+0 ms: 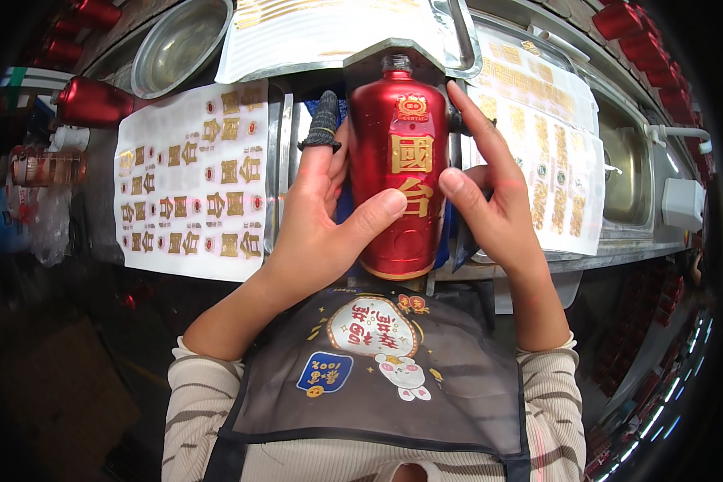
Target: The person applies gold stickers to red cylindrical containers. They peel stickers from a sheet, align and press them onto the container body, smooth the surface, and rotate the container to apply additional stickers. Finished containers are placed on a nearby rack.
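A glossy red bottle (pixel 400 241) with gold lettering lies face up in a dark holder (pixel 426 63), its open threaded neck pointing away from me. My left hand (pixel 329 201) grips the bottle's left side. Its thumb presses the lower gold character, and a black ribbed finger cot (pixel 322 120) covers the index fingertip. Part of the left fingers is hidden behind the bottle. At the right side my right hand (pixel 498 197) has thumb and index finger spread apart. That thumb tip is at the bottle's right edge, and the index fingertip reaches up beside the holder.
Sheets of gold transfer stickers lie left (pixel 193 181) and right (pixel 550 177). Beyond the bottle is a tray (pixel 467 48) bearing another sheet. A metal bowl (pixel 181 48) stands far left, near another red bottle (pixel 96 102). A sink (pixel 631 173) with a faucet (pixel 683 136) is at right.
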`<state>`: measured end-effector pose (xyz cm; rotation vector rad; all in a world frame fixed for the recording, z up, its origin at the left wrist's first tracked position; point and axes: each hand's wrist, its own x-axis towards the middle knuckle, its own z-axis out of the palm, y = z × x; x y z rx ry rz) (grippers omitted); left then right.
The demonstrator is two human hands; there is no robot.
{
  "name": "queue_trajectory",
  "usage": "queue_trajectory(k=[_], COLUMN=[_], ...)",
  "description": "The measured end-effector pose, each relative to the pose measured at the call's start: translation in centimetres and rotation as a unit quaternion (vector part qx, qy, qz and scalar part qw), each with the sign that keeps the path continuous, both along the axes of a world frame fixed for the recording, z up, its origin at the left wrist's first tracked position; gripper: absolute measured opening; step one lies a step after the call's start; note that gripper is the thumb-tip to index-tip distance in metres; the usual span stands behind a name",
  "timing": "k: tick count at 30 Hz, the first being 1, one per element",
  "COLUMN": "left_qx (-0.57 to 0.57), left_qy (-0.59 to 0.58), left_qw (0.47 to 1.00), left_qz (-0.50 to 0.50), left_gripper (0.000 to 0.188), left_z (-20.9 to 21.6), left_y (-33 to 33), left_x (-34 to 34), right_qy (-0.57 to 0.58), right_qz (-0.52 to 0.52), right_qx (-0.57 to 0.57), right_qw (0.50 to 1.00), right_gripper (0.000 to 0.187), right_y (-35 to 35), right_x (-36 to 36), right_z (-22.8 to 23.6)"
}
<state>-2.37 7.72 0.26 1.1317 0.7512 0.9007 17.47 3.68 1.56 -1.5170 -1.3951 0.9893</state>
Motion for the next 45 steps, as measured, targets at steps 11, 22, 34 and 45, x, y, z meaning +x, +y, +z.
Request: queue_trajectory(k=[11,22,34,45], left_qx=[-0.078,-0.098,-0.086,-0.095], left_qy=[-0.018,-0.052,-0.026,-0.024], left_qw=[0.996,0.991,0.994,0.994], left_qz=[0.026,0.078,0.063,0.056], left_gripper=[0.038,0.037,0.039,0.035], left_z=[1.4,1.3,1.8,1.7], left_y=[1.6,2.9,3.8,3.7], left_x=[1.0,1.7,2.1,1.8], right_qy=[0.202,0.191,0.203,0.213], right_qz=[-0.087,-0.102,-0.103,-0.090], right_qx=[-0.018,-0.047,-0.040,-0.050], right_qw=[0.975,0.975,0.973,0.972], right_gripper=[0.049,0.047,0.043,0.042], right_y=[1.8,2.9,3.5,3.5], right_x=[-1.6,-1.7,-2.4,-2.3], right_z=[-0.3,-0.2,0.0,0.4])
